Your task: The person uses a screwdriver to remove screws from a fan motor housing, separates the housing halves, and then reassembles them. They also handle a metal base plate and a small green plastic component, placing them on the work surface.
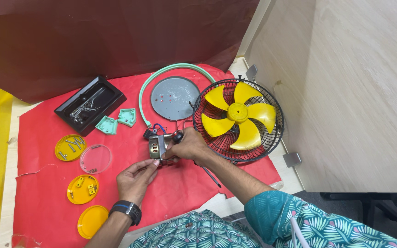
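Both hands meet over the red sheet [184,183] spread on the bench [10,183], near its middle. The small fan motor [158,147], a metal block with red and blue wires at its top, sits between them, just left of the fan guard.

Right hand [190,146]: forearm enters from lower right in a teal patterned sleeve [299,220], wrist bent inward, fingers curled and closed around the motor's right side. A thin dark rod [211,177] shows below this wrist; whether the hand holds it cannot be told.

Left hand [135,179]: forearm rises from the bottom edge, dark watch [126,210] on the wrist, palm down. Fingertips drawn together, pinching at the lower left edge of the motor.

The black wire guard [237,120] with its yellow five-blade propeller [238,112] lies flat, touching the right wrist area. Behind the motor: a grey round plate [174,97] and a mint-green ring [161,76]. To the left: a black tray [90,104] holding screws, two mint-green brackets [116,121], three yellow lids [70,147] and one clear lid [95,159], some carrying small parts.
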